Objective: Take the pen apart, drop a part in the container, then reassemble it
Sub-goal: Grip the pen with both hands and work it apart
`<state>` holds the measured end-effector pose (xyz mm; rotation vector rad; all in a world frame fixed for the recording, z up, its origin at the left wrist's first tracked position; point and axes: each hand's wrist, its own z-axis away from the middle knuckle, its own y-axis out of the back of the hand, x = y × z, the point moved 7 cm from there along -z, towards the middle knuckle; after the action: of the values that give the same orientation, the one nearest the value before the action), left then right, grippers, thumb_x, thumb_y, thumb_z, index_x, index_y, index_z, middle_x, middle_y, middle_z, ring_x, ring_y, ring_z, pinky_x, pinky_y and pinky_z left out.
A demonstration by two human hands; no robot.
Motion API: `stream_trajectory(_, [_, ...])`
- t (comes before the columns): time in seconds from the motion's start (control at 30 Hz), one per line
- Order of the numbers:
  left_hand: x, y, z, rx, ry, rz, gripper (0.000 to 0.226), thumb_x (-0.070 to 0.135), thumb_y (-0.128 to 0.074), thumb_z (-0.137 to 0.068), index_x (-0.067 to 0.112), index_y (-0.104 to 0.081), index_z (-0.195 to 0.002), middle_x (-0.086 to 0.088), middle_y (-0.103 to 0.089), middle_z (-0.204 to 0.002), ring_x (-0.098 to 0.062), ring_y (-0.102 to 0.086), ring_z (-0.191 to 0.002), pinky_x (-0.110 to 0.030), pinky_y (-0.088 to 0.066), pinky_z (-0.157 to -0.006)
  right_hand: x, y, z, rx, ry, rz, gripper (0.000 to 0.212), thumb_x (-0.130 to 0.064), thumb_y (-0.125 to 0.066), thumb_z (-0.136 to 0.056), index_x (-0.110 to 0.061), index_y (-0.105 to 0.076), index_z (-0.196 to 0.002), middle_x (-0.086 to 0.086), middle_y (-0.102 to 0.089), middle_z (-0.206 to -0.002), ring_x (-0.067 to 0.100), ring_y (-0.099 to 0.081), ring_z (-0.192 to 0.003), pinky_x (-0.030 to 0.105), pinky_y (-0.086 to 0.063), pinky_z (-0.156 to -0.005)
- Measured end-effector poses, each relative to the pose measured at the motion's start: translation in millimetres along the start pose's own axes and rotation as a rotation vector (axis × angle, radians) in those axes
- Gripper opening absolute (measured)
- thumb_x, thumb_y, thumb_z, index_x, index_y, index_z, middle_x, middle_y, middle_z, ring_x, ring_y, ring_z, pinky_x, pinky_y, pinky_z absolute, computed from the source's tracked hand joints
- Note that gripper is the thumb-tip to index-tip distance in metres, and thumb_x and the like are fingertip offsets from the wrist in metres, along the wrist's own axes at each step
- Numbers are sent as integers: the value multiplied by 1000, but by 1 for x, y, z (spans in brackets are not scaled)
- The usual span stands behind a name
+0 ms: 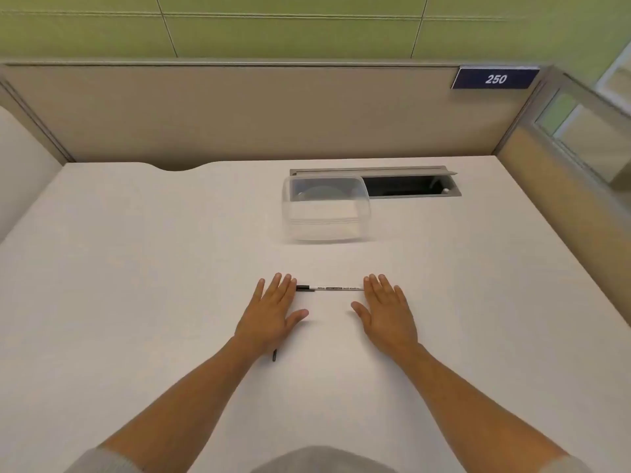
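Observation:
A thin white pen (336, 288) with a black cap at its left end lies crosswise on the white desk (136, 285). My left hand (273, 310) rests flat, palm down, fingers apart, with its fingertips beside the capped end. My right hand (387, 310) lies flat in the same way at the pen's right end, covering the tip. Neither hand grips anything. A clear plastic container (326, 208) stands empty behind the pen. A small dark piece (274, 355) pokes out from under my left wrist; I cannot tell what it is.
An open grey cable hatch (409, 186) is set into the desk right behind the container. Beige partition walls (239, 110) close off the back and right side, with a blue sign reading 250 (495, 78). The desk's back edge has a curved notch (184, 167).

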<state>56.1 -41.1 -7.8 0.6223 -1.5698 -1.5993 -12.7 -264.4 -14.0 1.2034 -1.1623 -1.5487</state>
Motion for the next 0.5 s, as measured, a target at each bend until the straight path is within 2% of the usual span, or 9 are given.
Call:
stream_trajectory(0.1, [9,-5,-2,1,-48,-32,62,49,-16,-98,13,-9,-148,-2,-14,-159,-19,-1,-146,-42,6,-119,2,-2,1,13,-13,-39,57,-45,-23,-104,-19,-20,-155,-2,-22,-163,15,-10,-151,35,-6,-122])
stream_trajectory(0.2, [16,1,-3,74,-71,-7,53,38,-28,-100,9,-26,-144,-6,-35,-151,-24,-18,-144,-45,-3,-119,1,2,3,64,-2,-49,46,-25,-37,-104,-13,-39,-148,6,-43,-153,23,-33,-144,37,-24,-117])
stream_trajectory(0.27, [18,6,-3,97,-73,18,47,32,-41,-98,8,-39,-138,-7,-48,-140,-27,-31,-139,-48,-12,-118,-1,8,2,113,21,-54,42,-4,-51,-95,-6,-55,-136,12,-62,-135,31,-53,-126,39,-41,-104])
stream_trajectory(0.33, [20,10,-2,135,-88,36,38,25,-51,-93,8,-51,-128,-7,-57,-129,-28,-42,-131,-49,-22,-115,-1,14,2,154,22,-70,37,8,-58,-85,-4,-68,-119,11,-72,-111,33,-63,-103,37,-51,-83])
stream_trajectory(0.4, [22,13,-1,173,-113,43,25,20,-59,-89,10,-62,-112,-6,-65,-114,-27,-53,-119,-47,-33,-108,-2,19,2,160,7,-85,32,8,-57,-84,-7,-72,-108,8,-72,-100,30,-61,-95,33,-47,-71])
stream_trajectory(0.5, [23,19,-1,207,-123,31,8,16,-65,-84,13,-66,-92,-1,-67,-92,-25,-60,-93,-37,-47,-88,-4,19,0,165,27,-130,28,6,-54,-88,-8,-72,-103,8,-69,-98,28,-59,-95,31,-39,-68])
